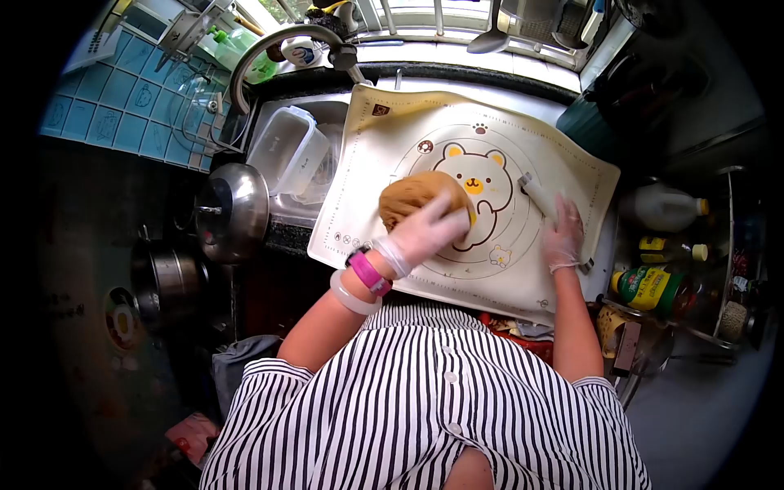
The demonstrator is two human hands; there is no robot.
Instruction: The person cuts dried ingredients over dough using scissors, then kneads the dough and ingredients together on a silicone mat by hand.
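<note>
A brown lump of dough point(416, 193) sits on the cream kneading mat point(371, 135), which is printed with a bear. My gloved left hand point(429, 233) is on the near right side of the dough, fingers over it, slightly blurred by motion. What lies beneath the palm is hidden. On the right part of the mat lies a white rolling pin point(539, 196) with grey ends, slanting toward me. My gloved right hand point(565, 233) is closed over the lower half of the pin and covers much of it.
Left of the mat, a clear plastic container point(286, 151) stands in the sink under a curved faucet point(282, 34). A domed metal lid point(231, 208) is beside it. At the right, a rack holds bottles, including a green-labelled one point(649, 288). The mat's right edge curls up.
</note>
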